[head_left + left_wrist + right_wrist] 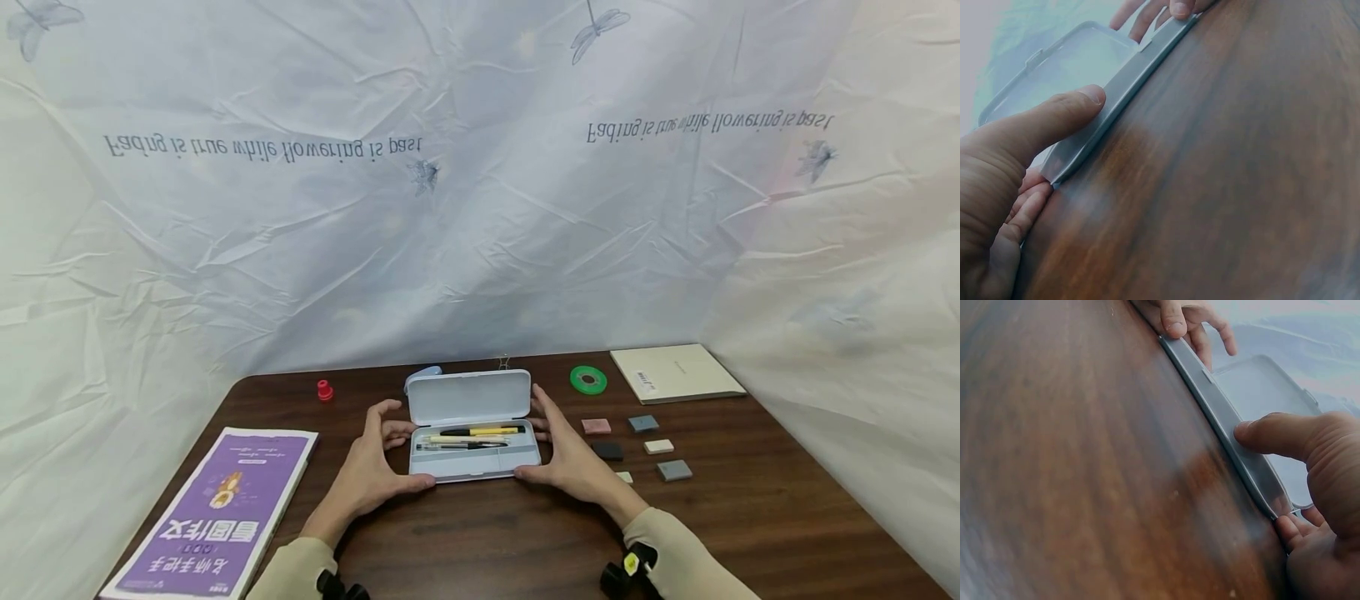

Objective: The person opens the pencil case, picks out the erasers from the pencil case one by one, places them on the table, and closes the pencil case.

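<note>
A pale pencil case (476, 479) lies on the dark wooden table with its lid (470, 397) raised at the back. Inside are a yellow-and-black pen (483, 431) and a few slim pens beside it. My left hand (367, 471) grips the left end, thumb on the front side and fingers around the end. On the opposite end, my right hand (572, 462) holds it the same way. Both wrist views show the thumbs pressed on the case's front wall (1129, 81), its lower edge close along the tabletop.
A purple book (217, 508) lies at the left, a small red object (325, 390) beyond it. Behind the case sits a light-blue item (422, 375), partly hidden. To the right are a green ring-shaped roll (588, 380), a cream notebook (677, 372) and several eraser-like blocks (674, 470).
</note>
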The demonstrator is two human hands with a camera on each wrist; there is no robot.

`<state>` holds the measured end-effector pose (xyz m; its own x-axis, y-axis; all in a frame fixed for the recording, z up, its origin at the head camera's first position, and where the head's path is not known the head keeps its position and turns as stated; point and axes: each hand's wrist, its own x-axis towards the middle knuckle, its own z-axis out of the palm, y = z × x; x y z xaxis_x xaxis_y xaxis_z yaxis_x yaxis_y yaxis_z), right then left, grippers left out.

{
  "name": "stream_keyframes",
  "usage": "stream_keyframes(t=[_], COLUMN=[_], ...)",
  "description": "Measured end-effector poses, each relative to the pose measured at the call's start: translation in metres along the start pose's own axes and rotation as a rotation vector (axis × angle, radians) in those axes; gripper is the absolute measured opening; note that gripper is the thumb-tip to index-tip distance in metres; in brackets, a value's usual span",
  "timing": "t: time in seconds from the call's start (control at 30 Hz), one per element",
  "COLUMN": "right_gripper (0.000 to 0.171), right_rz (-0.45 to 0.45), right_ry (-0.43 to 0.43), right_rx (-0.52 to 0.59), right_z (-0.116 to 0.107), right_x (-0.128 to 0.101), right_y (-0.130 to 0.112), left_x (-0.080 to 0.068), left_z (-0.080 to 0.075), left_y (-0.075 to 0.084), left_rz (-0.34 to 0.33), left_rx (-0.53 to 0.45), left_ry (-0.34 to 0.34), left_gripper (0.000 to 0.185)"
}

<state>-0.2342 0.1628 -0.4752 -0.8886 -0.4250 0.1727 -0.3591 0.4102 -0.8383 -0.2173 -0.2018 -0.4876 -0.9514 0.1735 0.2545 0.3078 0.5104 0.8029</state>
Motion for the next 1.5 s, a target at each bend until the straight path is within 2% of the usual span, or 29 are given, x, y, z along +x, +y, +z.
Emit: stream_keyframes(t=[0.13,0.33,0.5,0.67,0.87,1.0,1.1,1.23,1.5], right_gripper=[0.131,0.122,0.102,0.077,0.064,0.053,0.052,0.057,0.057], right_rz=[-0.007,-0.006,-0.005,-0.038,-0.01,0.002,-0.017,-0.043,-0.034], right_ry=[0.002,0.004,-0.001,-0.011,-0.024,-0.025,-0.019,-0.011,-0.001], right_rx=[0.005,0.05,0.043,-0.024,-0.072,-0.052,-0.053,-0.07,-0.077], right_z=[-0.0003,-0.0011,-0.0026,-0.0041,-0.0061,-0.0078,-0.0071,-0.006,-0.0044], right_x=[-0.0008,-0.0015,-0.0028,-0.0025,-0.0035,-0.0045,-0.0037,-0.0019,-0.0047], right_y=[0.0009,0.0018,0.0017,0.0033,0.0029,-0.0005,0.0009,0.0059,0.005], left_x=[0.0016,0.0035,0.0028,0.0026,0.0019,0.0022,0.0021,0.0019,0.0002], left_z=[0.0011,0.0014,0.0012,0.0016,0.0012,0.002,0.002,0.002,0.002], left_y=[-0.0005,-0.0006,-0.0005,-0.0007,0.0003,0.0001,0.0002,0.0014,0.0016], left_rz=[0.0,0.032,0.034,0.05,0.064,0.075,0.085,0.064,0.029], left_rx=[0.012,0.029,0.04,0.06,0.062,0.057,0.062,0.06,0.042], left_ry=[-0.012,-0.026,-0.028,-0.025,-0.03,-0.017,-0.012,-0.013,-0.021], left_gripper=[0.131,0.119,0.103,0.084,0.076,0.058,0.051,0.055,0.058])
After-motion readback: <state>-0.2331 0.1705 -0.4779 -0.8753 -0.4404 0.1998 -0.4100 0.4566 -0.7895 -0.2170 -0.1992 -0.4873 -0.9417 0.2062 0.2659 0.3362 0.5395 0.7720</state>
